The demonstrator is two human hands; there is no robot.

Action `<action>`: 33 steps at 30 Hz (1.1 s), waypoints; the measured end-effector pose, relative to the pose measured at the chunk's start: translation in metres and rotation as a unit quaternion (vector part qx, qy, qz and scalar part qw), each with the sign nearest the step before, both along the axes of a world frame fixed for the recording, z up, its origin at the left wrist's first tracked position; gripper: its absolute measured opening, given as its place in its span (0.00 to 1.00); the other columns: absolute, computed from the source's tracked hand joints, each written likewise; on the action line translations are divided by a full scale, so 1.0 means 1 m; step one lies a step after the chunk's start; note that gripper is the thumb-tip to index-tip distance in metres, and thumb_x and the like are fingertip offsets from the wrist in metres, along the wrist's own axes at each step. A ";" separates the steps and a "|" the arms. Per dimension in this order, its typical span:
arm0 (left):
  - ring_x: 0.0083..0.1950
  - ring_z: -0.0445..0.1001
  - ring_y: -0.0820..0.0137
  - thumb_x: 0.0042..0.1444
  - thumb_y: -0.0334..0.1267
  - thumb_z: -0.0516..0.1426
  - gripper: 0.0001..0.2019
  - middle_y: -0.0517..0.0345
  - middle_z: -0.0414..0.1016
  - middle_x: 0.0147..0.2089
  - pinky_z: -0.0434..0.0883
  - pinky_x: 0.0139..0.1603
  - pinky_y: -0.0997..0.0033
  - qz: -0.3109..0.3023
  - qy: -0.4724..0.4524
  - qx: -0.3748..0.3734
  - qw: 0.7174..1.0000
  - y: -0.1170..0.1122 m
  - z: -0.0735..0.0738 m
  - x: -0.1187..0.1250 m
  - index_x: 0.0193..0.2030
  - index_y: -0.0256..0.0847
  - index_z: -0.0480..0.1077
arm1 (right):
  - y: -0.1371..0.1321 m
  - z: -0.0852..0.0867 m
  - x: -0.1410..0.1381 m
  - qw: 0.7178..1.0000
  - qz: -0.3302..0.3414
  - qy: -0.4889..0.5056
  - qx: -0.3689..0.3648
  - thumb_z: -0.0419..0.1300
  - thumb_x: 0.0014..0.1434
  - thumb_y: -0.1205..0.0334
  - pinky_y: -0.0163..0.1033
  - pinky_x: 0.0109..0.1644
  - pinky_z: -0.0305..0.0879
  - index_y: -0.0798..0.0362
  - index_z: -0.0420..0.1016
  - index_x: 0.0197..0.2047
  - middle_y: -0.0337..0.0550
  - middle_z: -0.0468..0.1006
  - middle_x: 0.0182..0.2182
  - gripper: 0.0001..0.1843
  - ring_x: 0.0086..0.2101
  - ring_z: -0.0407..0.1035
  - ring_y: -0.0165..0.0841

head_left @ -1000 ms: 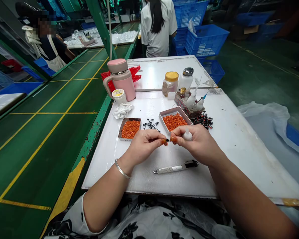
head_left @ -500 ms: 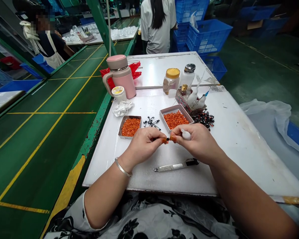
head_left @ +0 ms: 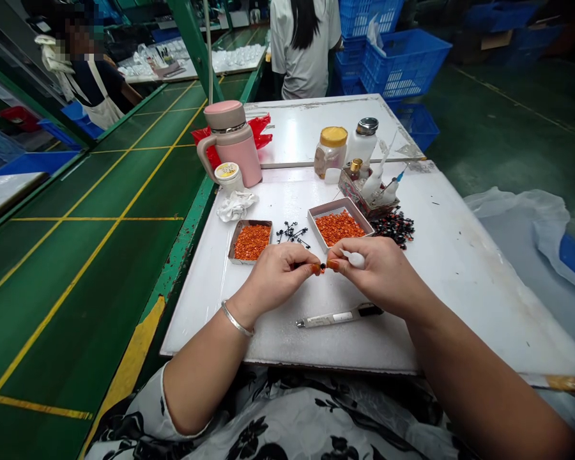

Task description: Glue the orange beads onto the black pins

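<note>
Between the fingertips of my left hand (head_left: 280,271) is a small black piece (head_left: 322,268) with a bit of orange on it. The fingertips of my right hand (head_left: 383,275) are pinched close against the same piece. My right hand also keeps a small white dropper bottle (head_left: 354,259) tucked in its fingers, its thin tip toward the upper left. Beyond the hands, two shallow boxes hold orange chips (head_left: 252,243) and more orange chips (head_left: 339,227). Black stemmed pieces (head_left: 292,235) lie between the boxes. A pen-like tool (head_left: 338,317) lies on the table nearer my body.
A heap of black and orange pieces (head_left: 397,229) lies at the right, beside a holder with bottles (head_left: 374,198). Farther back stand a pink mug (head_left: 239,153), a yellow-lidded jar (head_left: 330,153) and a metal-topped bottle (head_left: 364,144). A green conveyor (head_left: 100,255) runs along the left.
The white dropper bottle has tipped over in my right fingers, so its tip now points more to the left. Both hands stay in nearly the same place at the black piece.
</note>
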State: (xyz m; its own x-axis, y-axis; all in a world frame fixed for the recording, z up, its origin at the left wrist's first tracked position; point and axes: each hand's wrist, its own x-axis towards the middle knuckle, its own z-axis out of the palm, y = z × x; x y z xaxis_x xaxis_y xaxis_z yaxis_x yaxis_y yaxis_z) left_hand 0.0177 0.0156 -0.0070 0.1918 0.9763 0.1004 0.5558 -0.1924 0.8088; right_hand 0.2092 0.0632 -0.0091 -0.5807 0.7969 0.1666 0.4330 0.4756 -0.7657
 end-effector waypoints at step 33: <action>0.31 0.73 0.71 0.56 0.34 0.60 0.08 0.55 0.79 0.29 0.68 0.33 0.73 0.062 -0.132 -0.001 0.989 -0.001 -0.008 0.009 0.28 0.36 0.78 | -0.002 -0.003 -0.007 0.985 -0.046 0.120 -0.119 0.59 0.58 0.59 0.35 0.32 0.56 0.54 0.73 0.28 0.35 0.71 0.22 0.09 0.25 0.62 0.28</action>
State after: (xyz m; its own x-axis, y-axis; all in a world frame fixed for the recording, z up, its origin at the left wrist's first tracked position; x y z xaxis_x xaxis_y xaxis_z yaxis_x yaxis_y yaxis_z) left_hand 0.0271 0.0149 -0.0145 0.0389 0.9909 0.1286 0.3448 -0.1341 0.9290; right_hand 0.2021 0.0615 -0.0125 -0.4709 0.8774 0.0916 0.2590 0.2368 -0.9364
